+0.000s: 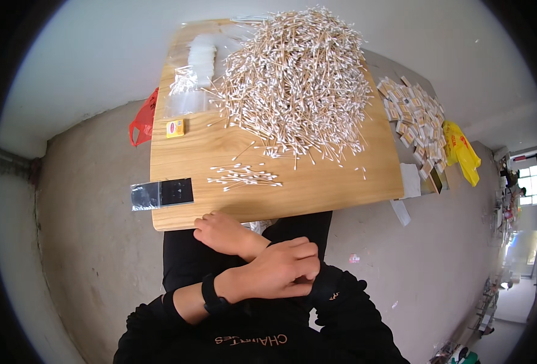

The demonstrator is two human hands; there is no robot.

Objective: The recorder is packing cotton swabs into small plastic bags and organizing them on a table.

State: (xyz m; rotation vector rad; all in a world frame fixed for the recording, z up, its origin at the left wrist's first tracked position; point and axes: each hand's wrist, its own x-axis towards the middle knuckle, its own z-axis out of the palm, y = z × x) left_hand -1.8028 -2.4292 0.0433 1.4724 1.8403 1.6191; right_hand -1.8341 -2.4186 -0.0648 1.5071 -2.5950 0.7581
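My forearms cross in front of the table. My left hand [277, 270], with a black band on its wrist, lies over my right forearm, its fingers curled on the black sleeve [335, 288] there. Beyond it my right hand [223, 233] rests by the table's near edge, fingers curled in, with nothing seen in them. A small loose group of cotton swabs [244, 176] lies on the wooden table [341, 188] just past that hand. A huge heap of cotton swabs [299, 79] covers the far part. Left of my right hand, a dark flat phone-like object [177, 192] overhangs the edge.
A yellow box [175, 128] and clear plastic bags [186, 103] are on the table's left side. A red bag [144, 121] hangs beside it. At right, many small swab packs [414, 115] are piled near a yellow bag [461, 151]. White paper [410, 181] hangs by the table's right corner.
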